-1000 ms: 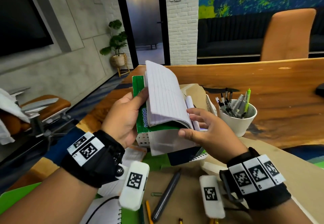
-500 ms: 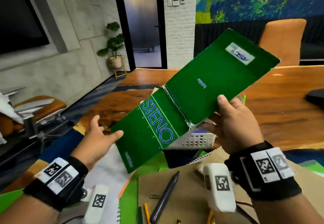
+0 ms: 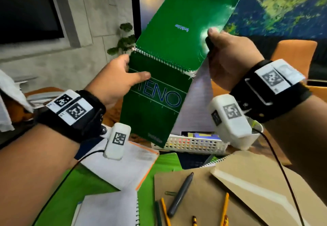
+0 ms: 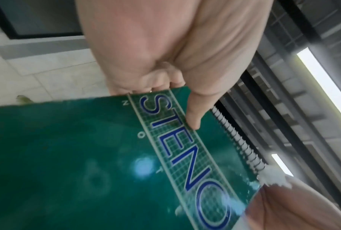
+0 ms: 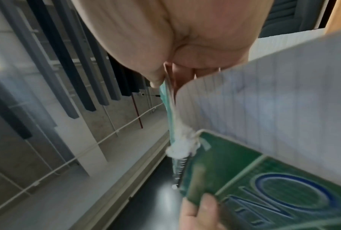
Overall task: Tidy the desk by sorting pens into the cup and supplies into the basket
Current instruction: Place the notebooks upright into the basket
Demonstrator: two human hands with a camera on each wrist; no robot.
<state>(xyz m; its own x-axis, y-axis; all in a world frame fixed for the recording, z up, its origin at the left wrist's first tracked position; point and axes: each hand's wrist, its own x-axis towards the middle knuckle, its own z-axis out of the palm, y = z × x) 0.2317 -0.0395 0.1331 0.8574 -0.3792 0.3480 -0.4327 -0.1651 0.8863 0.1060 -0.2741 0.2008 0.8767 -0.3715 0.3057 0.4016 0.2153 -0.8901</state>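
The green steno notebook [image 3: 169, 62] is glossy card with a wire spiral binding [image 3: 159, 62] across the middle, both covers splayed flat, lined white pages hanging behind. It's held up in the air over the white perforated basket [image 3: 194, 145]. Compared with half a second back it sits higher and more upright, long axis now running near vertical, top tipped right (the "STENO" lettering was fully showing before). The left hand [image 3: 115, 82] now pinches the lower cover, thumb on the print; the right hand [image 3: 228, 55] grips the upper cover's edge. Pencils [image 3: 223, 208] and a dark pen [image 3: 179, 194] lie on brown paper below.
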